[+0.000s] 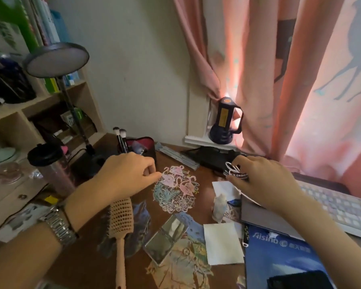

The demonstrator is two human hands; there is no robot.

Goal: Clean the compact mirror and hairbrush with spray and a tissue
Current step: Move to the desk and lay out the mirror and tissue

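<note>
A peach hairbrush [121, 217] lies on the brown desk, handle toward me, its head partly under my left forearm. Right of it an open compact mirror [165, 239] lies flat, both panes up. A flat white tissue [222, 243] rests beside the mirror, and a crumpled tissue [219, 207] lies above it. My left hand [127, 174] hovers over the desk with fingers curled, holding nothing I can see. My right hand [263, 180] grips a black band printed with white letters [237, 175], beside white loops. No spray bottle is clearly visible.
A desk lamp [56, 59], a dark tumbler [50, 167] and a pouch of makeup brushes [138, 147] stand at the back left. A keyboard [338, 207], grey notebook [265, 217] and blue folder [283, 259] fill the right. A torch [225, 122] sits on the sill by pink curtains.
</note>
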